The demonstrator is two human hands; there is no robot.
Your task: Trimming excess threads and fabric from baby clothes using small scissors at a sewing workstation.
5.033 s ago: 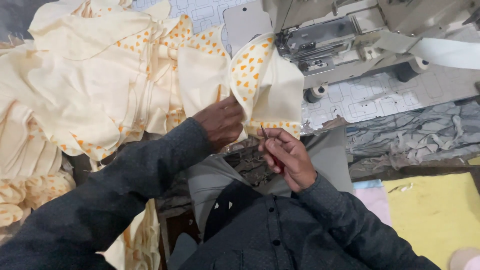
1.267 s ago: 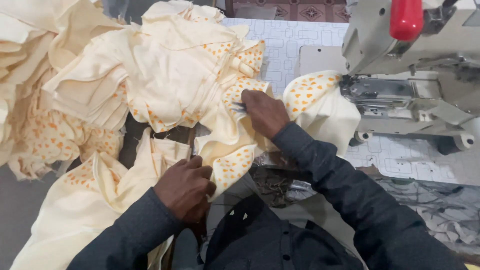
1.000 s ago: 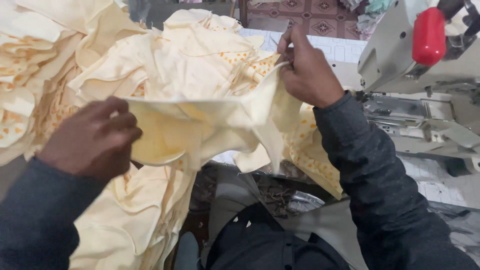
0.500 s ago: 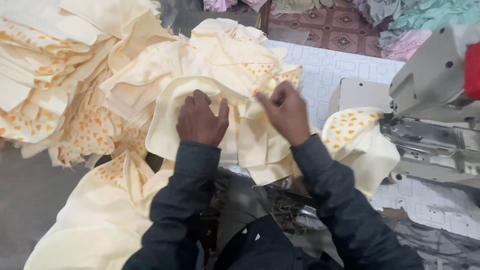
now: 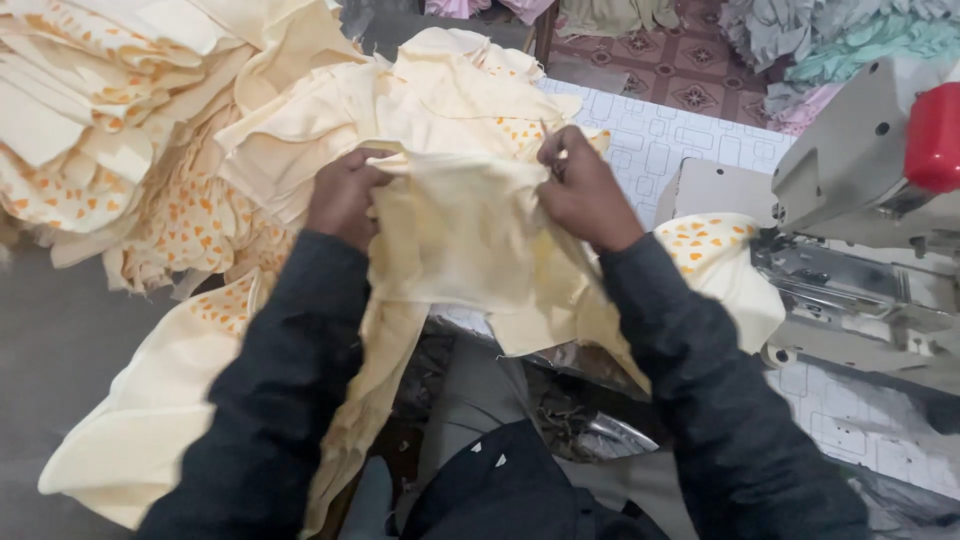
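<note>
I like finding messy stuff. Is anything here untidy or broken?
Nothing looks broken. The pale yellow cloth pieces lie in a loose, crumpled heap, some hanging off the table edge beside the sewing machine. Both hands grip one yellow piece.

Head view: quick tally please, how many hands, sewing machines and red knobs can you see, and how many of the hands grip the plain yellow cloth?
Hands: 2, left hand and right hand, both gripping the yellow cloth
Sewing machine: 1
Red knob: 1
Total: 4
</note>
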